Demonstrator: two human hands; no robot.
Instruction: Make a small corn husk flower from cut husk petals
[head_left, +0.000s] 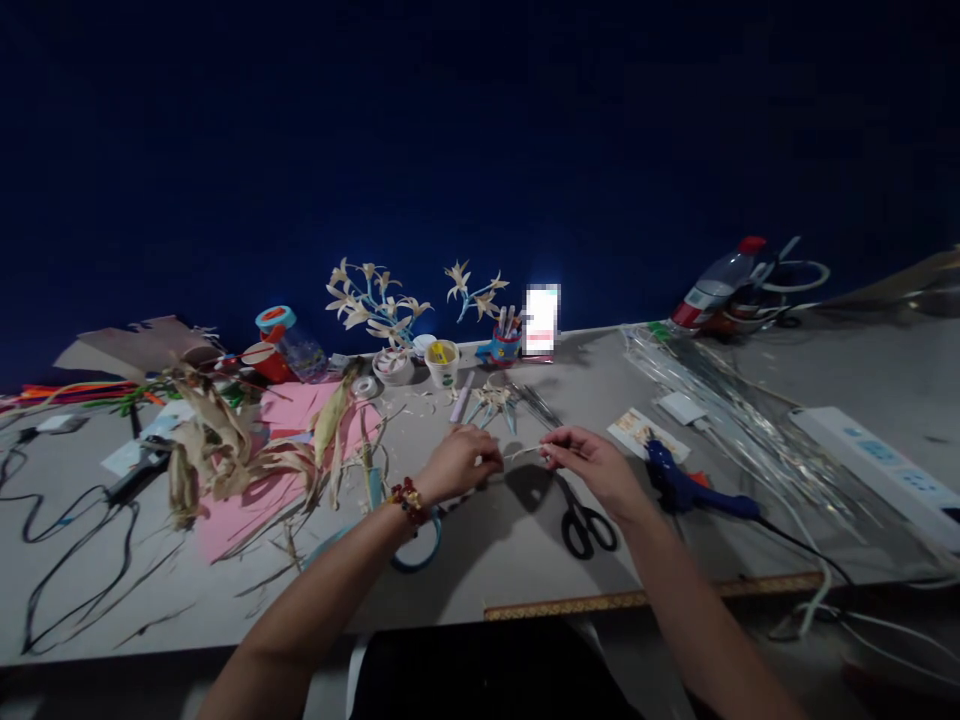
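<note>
Dark blue wall behind, grey worktop (480,560) crowded w/ craft stuff. Both hands meet mid-worktop, just above it. Left hand (459,462) and right hand (592,462) each pinch one end of a thin pale husk strip (525,452) – fingers narrow, closed on it, strip stretched roughly level between them. Too small to tell if it's being twisted or split.

Around them: black scissors (585,525) lie just below the right hand, blades toward the strip; blue glue gun (686,490) beside the right wrist, cord trailing off to the right. Dried husk pile (225,450) on pink paper (255,500) well left. Finished husk flowers (375,300) stand at the back by the wall, small cups near them. Clear cellophane sheets (720,410) on the right, white power strip (877,455) further right. Beaded bracelet (409,500) on left wrist.

To do this step well, I'd judge: keep the pinch close to the strip ends, tension even – dry husk looks brittle, a jerk could snap it. Work it along the grain, slow. Keep forearms off the glue gun cord and scissors so nothing drags across the worktop.
</note>
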